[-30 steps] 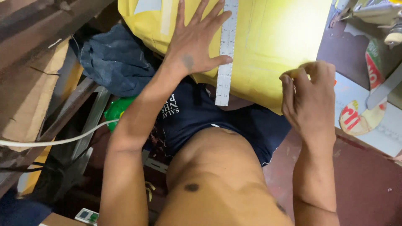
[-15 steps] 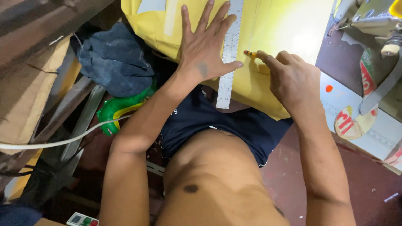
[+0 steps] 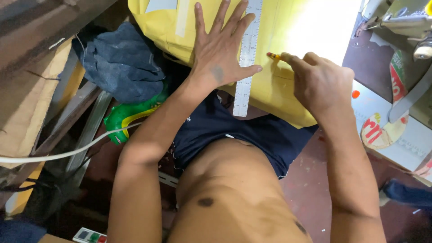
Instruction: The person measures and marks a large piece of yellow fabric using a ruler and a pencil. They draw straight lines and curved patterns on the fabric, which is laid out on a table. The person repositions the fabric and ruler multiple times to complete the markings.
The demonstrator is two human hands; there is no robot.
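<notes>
Pressing flat with fingers spread wide, your left hand pins the clear ruler against the yellow fabric at the frame's top centre. Just right of the ruler, your right hand pinches a short pencil, its tip on the fabric.

Sewing workshop: sewing machine, ruler on yellow fabric.

Bare yellow fabric right of ruler
</notes>
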